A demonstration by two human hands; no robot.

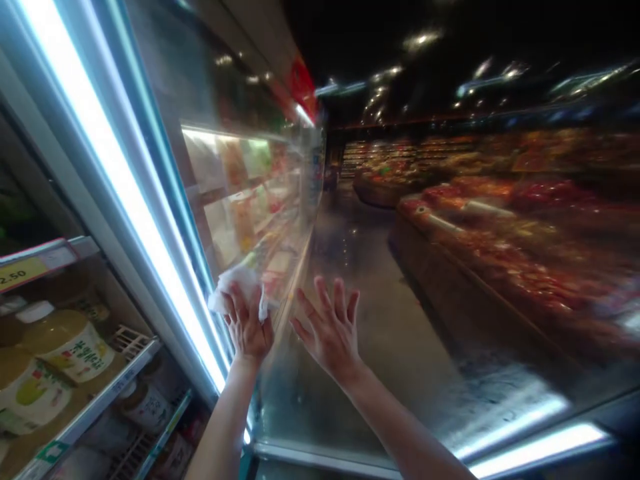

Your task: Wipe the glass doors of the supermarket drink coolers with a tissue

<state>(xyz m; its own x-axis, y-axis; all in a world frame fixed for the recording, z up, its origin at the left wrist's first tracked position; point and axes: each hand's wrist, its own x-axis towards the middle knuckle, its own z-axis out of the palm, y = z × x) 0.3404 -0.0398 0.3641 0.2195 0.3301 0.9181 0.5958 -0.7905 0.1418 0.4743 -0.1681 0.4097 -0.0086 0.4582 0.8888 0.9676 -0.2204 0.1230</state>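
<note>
My left hand (pixel 249 327) presses a crumpled white cloth (pixel 239 288) against the open glass door (pixel 380 347) of a store cooler, with the fingers closed over the cloth. My right hand (pixel 330 328) lies flat on the same glass just to the right, its fingers spread and holding nothing. The door swings out toward me and reflects the shop aisle.
To the left, the cooler shelves (pixel 95 400) hold jars with yellow-green labels (pixel 70 347) and a price tag (pixel 23 272). A bright light strip (pixel 125 200) runs along the door frame. Blurred produce displays (pixel 510 227) fill the right side.
</note>
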